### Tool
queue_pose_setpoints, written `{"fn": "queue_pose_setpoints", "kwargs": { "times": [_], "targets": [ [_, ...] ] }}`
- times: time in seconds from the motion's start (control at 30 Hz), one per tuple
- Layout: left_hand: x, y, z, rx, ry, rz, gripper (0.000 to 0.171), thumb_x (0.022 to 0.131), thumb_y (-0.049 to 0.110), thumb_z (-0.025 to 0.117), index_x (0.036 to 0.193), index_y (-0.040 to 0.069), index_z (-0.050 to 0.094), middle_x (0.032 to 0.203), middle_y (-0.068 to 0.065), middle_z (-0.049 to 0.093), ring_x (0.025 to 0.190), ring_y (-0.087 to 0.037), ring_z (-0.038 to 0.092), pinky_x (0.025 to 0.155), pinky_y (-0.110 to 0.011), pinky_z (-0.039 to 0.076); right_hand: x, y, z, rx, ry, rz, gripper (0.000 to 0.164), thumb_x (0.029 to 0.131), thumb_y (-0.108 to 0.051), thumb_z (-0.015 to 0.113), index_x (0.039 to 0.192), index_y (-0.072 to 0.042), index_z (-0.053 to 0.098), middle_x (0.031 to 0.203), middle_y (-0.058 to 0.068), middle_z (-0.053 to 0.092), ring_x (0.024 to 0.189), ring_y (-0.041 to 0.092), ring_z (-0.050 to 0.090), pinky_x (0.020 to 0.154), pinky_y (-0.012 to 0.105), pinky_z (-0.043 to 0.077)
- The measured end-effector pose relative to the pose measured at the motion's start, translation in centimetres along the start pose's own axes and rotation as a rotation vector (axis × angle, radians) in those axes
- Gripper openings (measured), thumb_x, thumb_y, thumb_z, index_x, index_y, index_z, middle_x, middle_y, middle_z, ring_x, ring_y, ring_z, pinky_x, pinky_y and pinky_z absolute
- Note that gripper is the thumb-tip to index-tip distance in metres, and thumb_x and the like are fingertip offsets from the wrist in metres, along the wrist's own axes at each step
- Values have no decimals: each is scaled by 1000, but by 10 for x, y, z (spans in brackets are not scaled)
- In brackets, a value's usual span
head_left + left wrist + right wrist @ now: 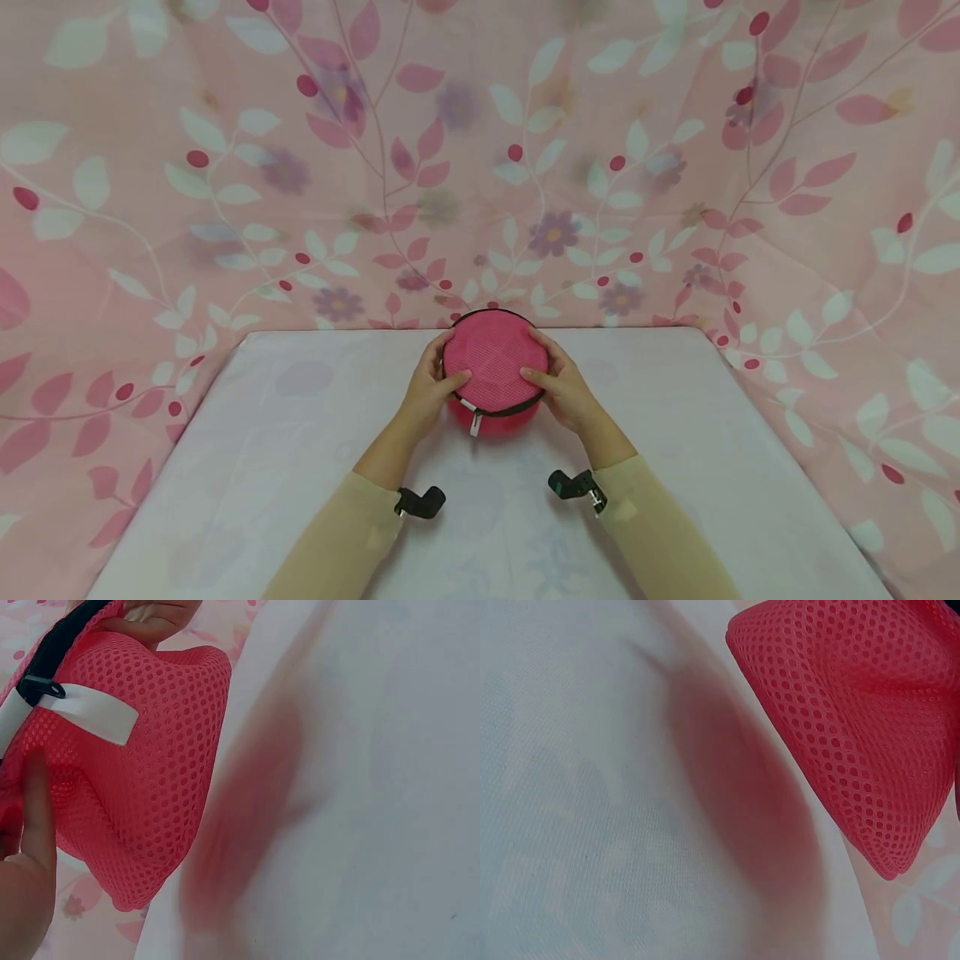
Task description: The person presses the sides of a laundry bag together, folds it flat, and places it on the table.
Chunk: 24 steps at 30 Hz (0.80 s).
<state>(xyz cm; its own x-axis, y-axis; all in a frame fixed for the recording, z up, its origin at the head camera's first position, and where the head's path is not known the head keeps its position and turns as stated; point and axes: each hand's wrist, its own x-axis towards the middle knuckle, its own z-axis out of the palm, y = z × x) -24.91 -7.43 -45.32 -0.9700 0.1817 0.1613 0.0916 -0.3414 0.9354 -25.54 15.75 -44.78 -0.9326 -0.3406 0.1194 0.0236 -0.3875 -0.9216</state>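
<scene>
A round pink mesh zip bag [497,354] with a black zipper edge is held between both hands, raised above the white-covered table [300,467]. My left hand [429,390] grips its left side, thumb on the round top. On the opposite side, my right hand [572,393] holds the rim the same way. A white pull tab [94,712] hangs from the zipper at the near left. Sagging mesh [855,735] forms a pointed corner in the right wrist view, where the right hand is nearly all out of frame.
Pink floral cloth [480,167] hangs behind the table and along both sides. Small black devices [422,502] sit at the wrists, by the beige sleeves [337,533]. The bag casts a reddish shadow [244,817] on the tablecloth.
</scene>
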Motion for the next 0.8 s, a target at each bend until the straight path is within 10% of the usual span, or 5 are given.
{"fn": "queue_pose_setpoints", "kwargs": {
  "times": [0.8],
  "targets": [
    [-13,14,9,48,-145,-101,73,85,-4,60,145,16,24,144,-10,30,124,-28,40,92,-29,45,-2,0,0,-129,56,22,65,84,-8,66,141,-19,37,145,6,28,117,25,44,80,35,52]
  ]
}}
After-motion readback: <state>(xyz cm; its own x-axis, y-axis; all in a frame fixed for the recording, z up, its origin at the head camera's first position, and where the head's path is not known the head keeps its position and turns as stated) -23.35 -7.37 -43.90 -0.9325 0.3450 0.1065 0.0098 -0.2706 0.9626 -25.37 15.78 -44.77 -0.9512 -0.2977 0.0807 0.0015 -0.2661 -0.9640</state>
